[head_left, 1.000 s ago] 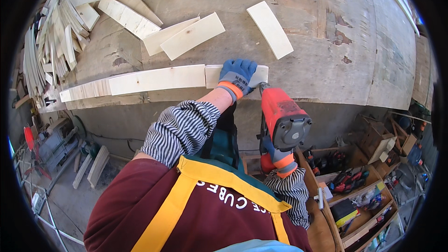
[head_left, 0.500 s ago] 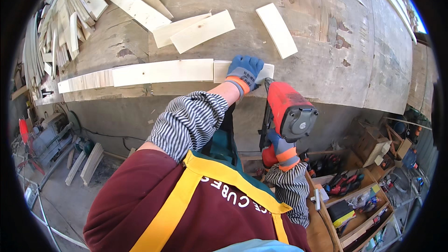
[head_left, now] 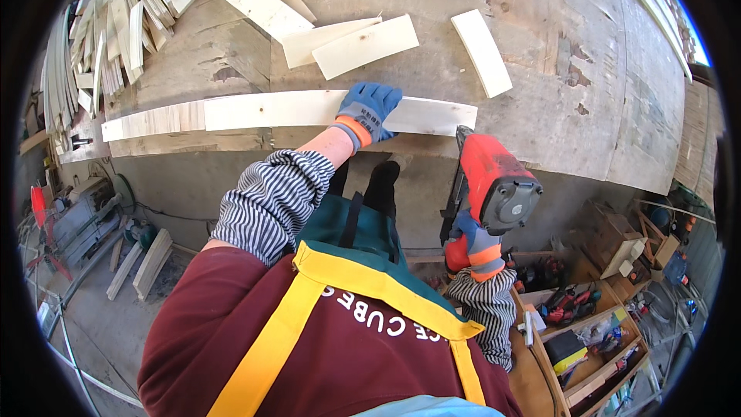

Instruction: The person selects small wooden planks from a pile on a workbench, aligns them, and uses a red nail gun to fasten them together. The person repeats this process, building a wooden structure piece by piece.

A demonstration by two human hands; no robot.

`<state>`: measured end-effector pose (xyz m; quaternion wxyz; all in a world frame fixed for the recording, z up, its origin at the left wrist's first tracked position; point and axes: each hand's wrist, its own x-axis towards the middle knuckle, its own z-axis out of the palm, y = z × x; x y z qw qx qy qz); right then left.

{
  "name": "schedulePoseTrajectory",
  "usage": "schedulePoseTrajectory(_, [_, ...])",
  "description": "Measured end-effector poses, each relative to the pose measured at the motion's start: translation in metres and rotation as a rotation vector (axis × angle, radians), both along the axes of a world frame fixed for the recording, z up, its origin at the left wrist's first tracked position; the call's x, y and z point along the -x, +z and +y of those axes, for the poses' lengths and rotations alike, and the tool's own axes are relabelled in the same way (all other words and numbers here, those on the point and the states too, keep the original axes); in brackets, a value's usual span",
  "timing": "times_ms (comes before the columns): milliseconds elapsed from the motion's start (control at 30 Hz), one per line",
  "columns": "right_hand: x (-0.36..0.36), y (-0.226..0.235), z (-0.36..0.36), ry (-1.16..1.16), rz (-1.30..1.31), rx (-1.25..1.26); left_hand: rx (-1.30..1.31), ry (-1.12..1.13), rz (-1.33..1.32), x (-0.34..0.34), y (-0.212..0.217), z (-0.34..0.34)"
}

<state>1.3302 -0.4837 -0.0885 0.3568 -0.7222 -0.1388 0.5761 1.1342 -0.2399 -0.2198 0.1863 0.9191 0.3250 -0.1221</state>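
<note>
My left hand [head_left: 367,113], in a blue and grey glove with an orange cuff, grips a row of pale wooden boards along the table's near edge. Its fingers lie over the top and cover the place where the long board [head_left: 274,112] meets the short right-hand board [head_left: 432,115]. My right hand [head_left: 472,245], gloved alike, is closed round the handle of a red and black nail gun [head_left: 498,185]. The gun's nose is at the right end of the short board; whether it touches the wood I cannot tell.
Loose boards [head_left: 366,46] lie beyond the row, with a single board [head_left: 482,53] to their right. A large heap of strips [head_left: 116,38] covers the table's far left. Below right stands a wooden tool box [head_left: 594,386]; machinery [head_left: 77,216] stands on the floor at left.
My left hand has slid left along the row, from the short board to its joint with the long one. The nail gun stays by the short board's right end. The whole view has shifted slightly.
</note>
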Motion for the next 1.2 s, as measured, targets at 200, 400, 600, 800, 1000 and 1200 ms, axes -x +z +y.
schedulePoseTrajectory(200, [0.025, -0.012, 0.021, 0.27, -0.104, -0.123, -0.022, -0.031, 0.002, 0.001, -0.001, 0.0])
schedulePoseTrajectory(400, [0.045, -0.006, 0.059, 0.102, 0.172, -0.039, 0.076, -0.036, 0.065, -0.003, 0.004, 0.004])
schedulePoseTrajectory(600, [0.052, -0.002, 0.054, 0.124, 0.11, -0.008, -0.026, -0.009, -0.027, 0.003, -0.001, 0.003])
schedulePoseTrajectory(800, [0.066, -0.009, 0.036, 0.172, 0.015, -0.008, 0.044, -0.021, -0.031, 0.003, -0.006, 0.002])
schedulePoseTrajectory(1000, [0.066, -0.012, 0.039, 0.265, -0.042, -0.017, 0.05, -0.045, -0.017, 0.002, 0.001, 0.005])
schedulePoseTrajectory(1200, [0.072, -0.006, 0.043, 0.039, 0.18, 0.085, -0.097, 0.054, 0.013, 0.051, 0.026, 0.006])
